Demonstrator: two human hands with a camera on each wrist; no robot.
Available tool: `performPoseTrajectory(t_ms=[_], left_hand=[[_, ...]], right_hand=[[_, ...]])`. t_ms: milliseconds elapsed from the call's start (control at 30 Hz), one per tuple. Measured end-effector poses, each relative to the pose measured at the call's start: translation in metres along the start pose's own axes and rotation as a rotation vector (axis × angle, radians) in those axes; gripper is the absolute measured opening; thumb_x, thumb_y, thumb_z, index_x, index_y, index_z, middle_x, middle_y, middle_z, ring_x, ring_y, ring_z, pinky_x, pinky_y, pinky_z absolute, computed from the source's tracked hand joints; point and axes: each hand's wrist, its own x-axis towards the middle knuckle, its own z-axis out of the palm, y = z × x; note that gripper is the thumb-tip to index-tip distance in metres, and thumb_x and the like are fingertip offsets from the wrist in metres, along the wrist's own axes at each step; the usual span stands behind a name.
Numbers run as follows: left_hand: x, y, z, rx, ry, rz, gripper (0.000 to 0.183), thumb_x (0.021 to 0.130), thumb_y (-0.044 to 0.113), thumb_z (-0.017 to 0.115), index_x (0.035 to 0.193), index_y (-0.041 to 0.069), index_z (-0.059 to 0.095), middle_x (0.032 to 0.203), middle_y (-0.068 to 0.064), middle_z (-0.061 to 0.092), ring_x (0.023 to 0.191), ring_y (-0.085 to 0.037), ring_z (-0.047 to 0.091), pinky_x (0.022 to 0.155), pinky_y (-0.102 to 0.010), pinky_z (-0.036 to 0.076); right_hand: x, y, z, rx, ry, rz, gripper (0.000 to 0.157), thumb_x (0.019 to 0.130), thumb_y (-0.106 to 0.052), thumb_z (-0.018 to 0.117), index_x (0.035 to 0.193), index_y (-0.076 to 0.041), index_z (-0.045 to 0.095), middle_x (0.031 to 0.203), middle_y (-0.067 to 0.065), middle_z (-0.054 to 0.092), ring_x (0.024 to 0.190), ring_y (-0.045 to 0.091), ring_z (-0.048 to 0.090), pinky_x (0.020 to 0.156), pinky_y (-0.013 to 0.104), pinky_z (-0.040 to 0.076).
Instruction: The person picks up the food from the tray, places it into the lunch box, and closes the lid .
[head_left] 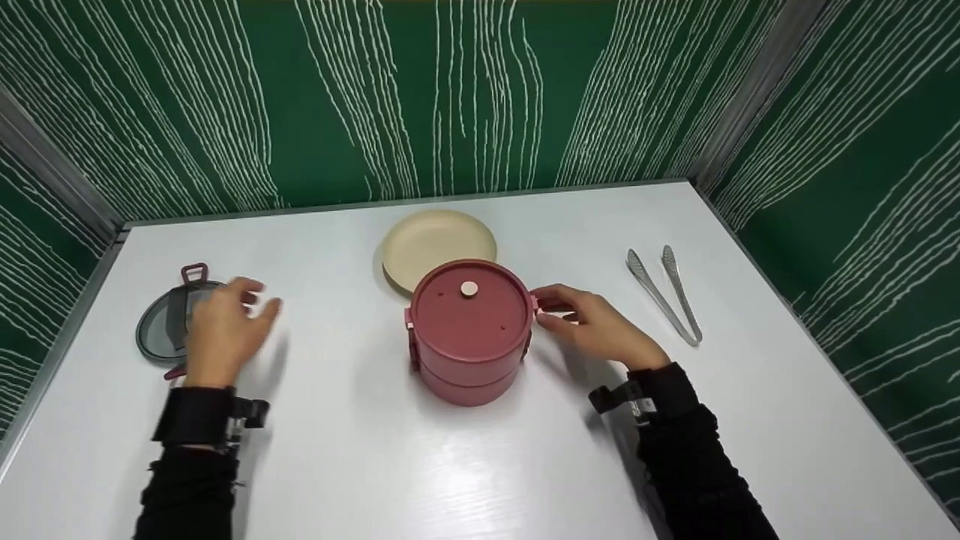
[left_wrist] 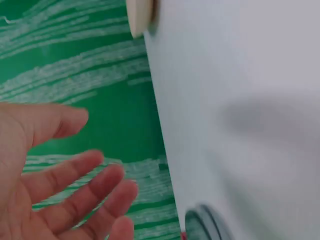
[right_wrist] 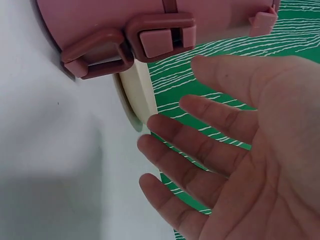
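Note:
A dark red, two-tiered round food container (head_left: 469,367) stands upright mid-table, its lid bearing a small cream knob (head_left: 469,289). My right hand (head_left: 592,322) is at the container's right side, fingers relaxed and slightly spread; the right wrist view shows nothing between them, below the side clasps (right_wrist: 160,37). On the left, my left hand (head_left: 225,326) hangs in the air with loosely bent fingers, holding nothing. It partly hides a round grey see-through lid (head_left: 156,334) with a dark band and red clasps, lying on the table.
Behind the container lies a beige round plate (head_left: 439,244), its front edge covered by the container in the head view. Metal tongs (head_left: 656,295) rest spread on the right. Green panels with white streaks (head_left: 337,97) border the white table (head_left: 330,450).

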Motion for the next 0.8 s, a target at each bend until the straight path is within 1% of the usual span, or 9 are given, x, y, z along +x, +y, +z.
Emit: performPoseTrajectory(t_ms=[67,133,167,233,333,467,567,733,800], left_hand=[[0.003,-0.010,-0.009,0.031,0.053,-0.061,0.042,0.095,0.024,0.069,0.125,-0.004,0.066,0.112,-0.028,0.066,0.104,-0.048,0.062,0.084,-0.061,0.048],[0.006,-0.019,-0.017,0.074,0.074,-0.131,0.047,0.096,0.025,0.066,0.131,-0.006,0.062,0.117,-0.033,0.062,0.110,-0.053,0.058,0.087,-0.064,0.046],[0.007,-0.024,-0.021,0.090,0.076,-0.164,0.049,0.097,0.024,0.064,0.133,-0.008,0.059,0.121,-0.036,0.059,0.113,-0.055,0.056,0.089,-0.066,0.046],[0.010,-0.031,-0.027,0.133,0.081,-0.220,0.053,0.097,0.024,0.061,0.138,-0.010,0.055,0.125,-0.040,0.055,0.115,-0.059,0.053,0.089,-0.068,0.046],[0.013,-0.042,-0.033,0.182,0.060,-0.285,0.058,0.100,0.026,0.057,0.142,-0.013,0.048,0.130,-0.044,0.049,0.118,-0.062,0.050,0.087,-0.071,0.047],[0.015,-0.057,-0.035,0.205,0.040,-0.332,0.059,0.101,0.026,0.054,0.140,-0.017,0.046,0.129,-0.046,0.048,0.116,-0.063,0.050,0.084,-0.072,0.048],[0.016,-0.066,-0.035,0.204,0.017,-0.351,0.055,0.100,0.025,0.053,0.131,-0.021,0.050,0.122,-0.046,0.051,0.110,-0.064,0.053,0.078,-0.071,0.050],[0.017,-0.077,-0.034,0.189,-0.043,-0.380,0.050,0.099,0.025,0.052,0.119,-0.022,0.056,0.112,-0.046,0.058,0.098,-0.062,0.059,0.060,-0.058,0.051],[0.017,-0.080,-0.033,0.182,-0.045,-0.392,0.050,0.099,0.024,0.053,0.117,-0.023,0.058,0.111,-0.046,0.059,0.095,-0.062,0.060,0.056,-0.055,0.050]], right_hand=[[-0.001,0.001,-0.001,0.009,0.005,-0.004,0.041,0.104,-0.026,0.064,0.141,-0.012,0.060,0.141,0.005,0.061,0.130,0.029,0.058,0.110,0.052,0.044],[-0.001,0.002,-0.002,0.011,0.009,-0.006,0.045,0.104,-0.027,0.063,0.144,-0.009,0.057,0.145,0.009,0.059,0.133,0.032,0.056,0.111,0.054,0.042],[-0.001,0.002,-0.003,0.012,0.010,-0.007,0.047,0.104,-0.027,0.063,0.146,-0.008,0.055,0.146,0.010,0.057,0.135,0.034,0.054,0.112,0.054,0.041],[-0.002,0.002,-0.003,0.013,0.008,-0.003,0.051,0.104,-0.027,0.063,0.149,-0.006,0.052,0.149,0.013,0.054,0.136,0.036,0.052,0.113,0.054,0.040],[-0.003,0.002,-0.004,0.024,0.003,0.008,0.053,0.104,-0.028,0.063,0.150,-0.007,0.050,0.151,0.015,0.052,0.138,0.037,0.050,0.114,0.054,0.038],[-0.003,0.002,-0.004,0.037,0.000,0.012,0.054,0.104,-0.028,0.064,0.152,-0.009,0.049,0.152,0.014,0.051,0.138,0.037,0.050,0.114,0.055,0.038],[-0.002,0.002,-0.005,0.042,0.002,0.006,0.054,0.103,-0.028,0.064,0.152,-0.009,0.048,0.152,0.013,0.052,0.138,0.036,0.050,0.115,0.054,0.037],[-0.004,-0.001,-0.006,0.053,0.002,0.016,0.054,0.103,-0.027,0.064,0.151,-0.009,0.049,0.152,0.017,0.051,0.139,0.038,0.049,0.115,0.054,0.037],[-0.004,-0.001,-0.006,0.052,0.003,0.022,0.054,0.103,-0.028,0.064,0.151,-0.009,0.049,0.152,0.018,0.051,0.139,0.039,0.049,0.115,0.054,0.037]])
